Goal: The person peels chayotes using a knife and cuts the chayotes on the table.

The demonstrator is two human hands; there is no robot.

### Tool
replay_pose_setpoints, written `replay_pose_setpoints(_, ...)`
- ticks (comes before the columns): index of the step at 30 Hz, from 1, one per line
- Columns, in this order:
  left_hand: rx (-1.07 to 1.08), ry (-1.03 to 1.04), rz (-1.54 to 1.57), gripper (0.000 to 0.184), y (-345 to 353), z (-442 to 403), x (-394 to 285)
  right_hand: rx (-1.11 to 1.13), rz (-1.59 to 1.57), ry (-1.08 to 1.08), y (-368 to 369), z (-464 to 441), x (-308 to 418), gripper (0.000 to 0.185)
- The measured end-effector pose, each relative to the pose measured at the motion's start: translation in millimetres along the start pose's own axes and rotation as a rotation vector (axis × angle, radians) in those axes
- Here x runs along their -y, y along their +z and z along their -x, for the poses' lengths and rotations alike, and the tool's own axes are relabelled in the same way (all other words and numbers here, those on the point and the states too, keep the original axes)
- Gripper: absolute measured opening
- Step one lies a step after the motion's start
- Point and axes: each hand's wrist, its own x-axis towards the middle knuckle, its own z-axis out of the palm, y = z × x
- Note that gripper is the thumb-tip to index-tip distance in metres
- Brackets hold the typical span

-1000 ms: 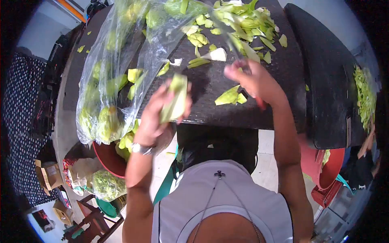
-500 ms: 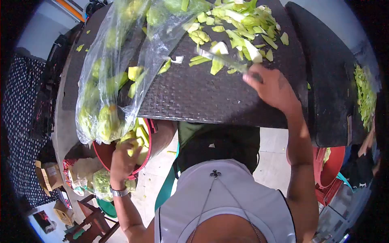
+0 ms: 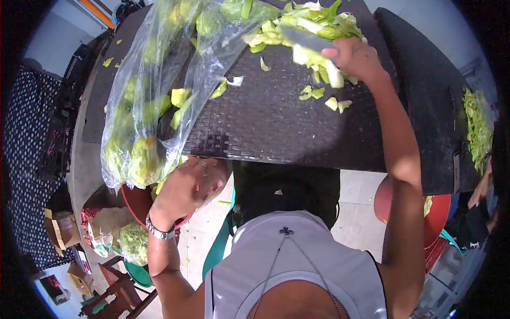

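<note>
A knife (image 3: 305,39) is gripped in my right hand (image 3: 357,59), its blade lying against a pile of light green peels and trimmings (image 3: 319,24) at the table's far side. My left hand (image 3: 180,191), with a watch on the wrist, is over the red bucket (image 3: 133,202) at the near table edge. Its fingers are loosely bent and apart, and I see nothing in them. Beside it hangs a clear plastic bag (image 3: 143,106) with several green vegetables (image 3: 142,159) inside. The hand hides most of the bucket's contents.
Small peel scraps (image 3: 337,104) lie on the dark woven table (image 3: 255,127). To the right stand a black table (image 3: 430,117) with shredded greens (image 3: 475,127) and another red bucket (image 3: 435,223). Part of another person's arm (image 3: 484,183) shows at the far right.
My right hand has moved the knife away from me, and loose peels are now pushed closer to the pile. My left hand has risen from the bucket and shifted right.
</note>
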Motion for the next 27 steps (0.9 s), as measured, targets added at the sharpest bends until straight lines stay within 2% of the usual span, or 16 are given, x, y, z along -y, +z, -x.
replay_pose_setpoints(2,-0.045,-0.062,0.023,0.038,-9,1,4,-0.045,-0.027,0.039,-3,7,-5,0.047)
replay_pose_setpoints(3,-0.182,0.019,-0.035,0.028,-10,2,12,-0.068,-0.039,0.059,-12,14,-2,0.046)
replay_pose_setpoints(6,-0.349,0.069,-0.177,0.023,-37,-11,25,0.325,-0.339,-0.112,-42,55,13,0.043)
replay_pose_setpoints(9,-0.419,0.061,-0.236,0.019,-63,-45,32,0.582,-0.284,-0.208,-64,83,7,0.040)
replay_pose_setpoints(10,-0.434,0.077,-0.283,0.018,-70,-60,36,0.497,-0.262,-0.133,-59,86,-6,0.039)
replay_pose_setpoints(12,-0.312,0.119,-0.389,0.023,-81,-90,61,0.321,-0.219,0.016,-40,87,-41,0.039)
replay_pose_setpoints(13,-0.248,0.135,-0.440,0.026,-83,-102,75,0.092,-0.100,-0.008,-35,87,-52,0.036)
replay_pose_setpoints(16,-0.062,-0.192,-0.581,0.029,-83,-134,93,0.054,-0.055,0.218,-43,75,-46,0.042)
replay_pose_setpoints(19,-0.062,-0.150,-0.754,0.027,-80,-129,77,0.104,-0.263,0.275,-38,67,-28,0.047)
replay_pose_setpoints(23,0.050,-0.244,-1.055,0.030,-86,-121,98,0.132,-0.337,0.261,-29,58,-3,0.050)
replay_pose_setpoints(27,0.004,-0.177,-1.111,0.031,-81,-124,119,0.104,-0.339,0.180,-16,48,7,0.052)
